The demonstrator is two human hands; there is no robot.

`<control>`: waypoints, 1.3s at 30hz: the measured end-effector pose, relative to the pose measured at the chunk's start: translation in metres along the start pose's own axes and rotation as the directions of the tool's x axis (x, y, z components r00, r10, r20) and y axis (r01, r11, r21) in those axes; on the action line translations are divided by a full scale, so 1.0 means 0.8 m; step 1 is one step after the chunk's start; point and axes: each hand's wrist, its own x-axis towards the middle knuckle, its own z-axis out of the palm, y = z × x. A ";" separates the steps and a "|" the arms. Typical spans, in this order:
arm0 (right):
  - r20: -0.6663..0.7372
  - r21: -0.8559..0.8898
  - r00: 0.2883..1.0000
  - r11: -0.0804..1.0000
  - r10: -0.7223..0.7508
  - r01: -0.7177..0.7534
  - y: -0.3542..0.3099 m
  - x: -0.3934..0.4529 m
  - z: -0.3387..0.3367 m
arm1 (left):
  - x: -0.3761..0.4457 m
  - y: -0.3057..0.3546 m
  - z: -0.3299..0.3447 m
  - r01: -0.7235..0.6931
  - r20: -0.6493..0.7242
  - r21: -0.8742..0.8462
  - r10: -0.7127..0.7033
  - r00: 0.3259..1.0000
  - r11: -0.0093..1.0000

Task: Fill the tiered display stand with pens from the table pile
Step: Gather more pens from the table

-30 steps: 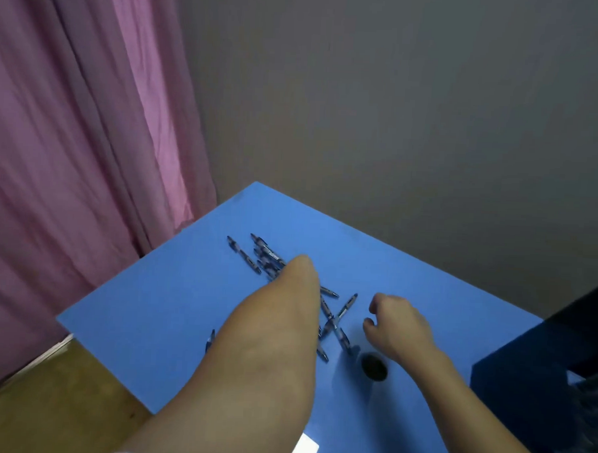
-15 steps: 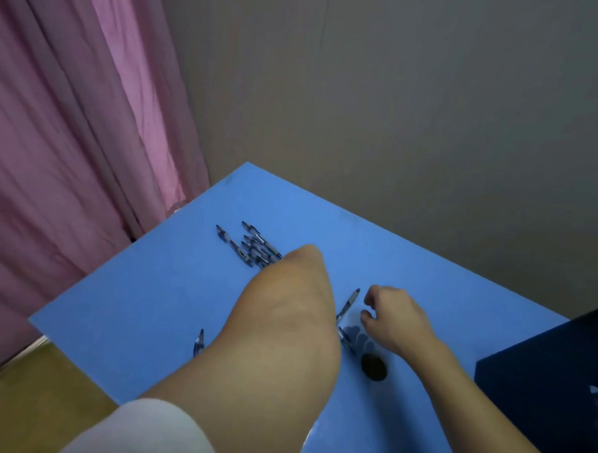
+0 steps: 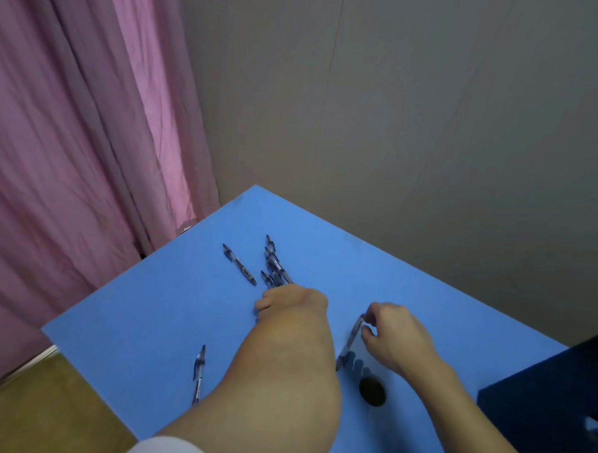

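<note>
Several dark-and-clear pens lie bunched on the blue table, their near ends running under my left hand. That hand reaches over the bunch with its fingers curled down onto it. A separate pen lies just left of the bunch. Another lone pen lies near the table's front edge. My right hand pinches the top end of one pen, which slants down towards the table. No display stand shows.
A black round hole sits in the tabletop under my right wrist. Dark furniture borders the table on the right. A pink curtain hangs at the left, and a grey wall stands behind.
My left hand has reached further onto the pile and the bunch has swung more upright. My right hand has lifted one pen by its end.
</note>
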 end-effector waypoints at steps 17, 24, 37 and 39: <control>0.009 0.036 1.000 0.999 -0.017 0.017 0.005 -0.030 -0.003 | -0.002 -0.019 0.018 -0.271 -0.343 -0.621 0.056 0.938 0.736; 0.032 0.035 0.999 0.999 0.003 -0.004 0.007 -0.049 -0.011 | -0.014 -0.023 0.017 -0.527 -0.421 -0.496 0.339 0.841 0.690; 0.026 0.086 0.996 0.993 0.083 -0.085 0.016 -0.081 -0.007 | -0.028 -0.032 0.002 -0.677 -0.484 -0.629 0.490 0.725 0.382; 0.008 0.113 0.996 0.990 0.084 -0.085 0.017 -0.092 -0.008 | -0.041 -0.033 -0.002 -0.696 -0.503 -0.634 0.505 0.701 0.336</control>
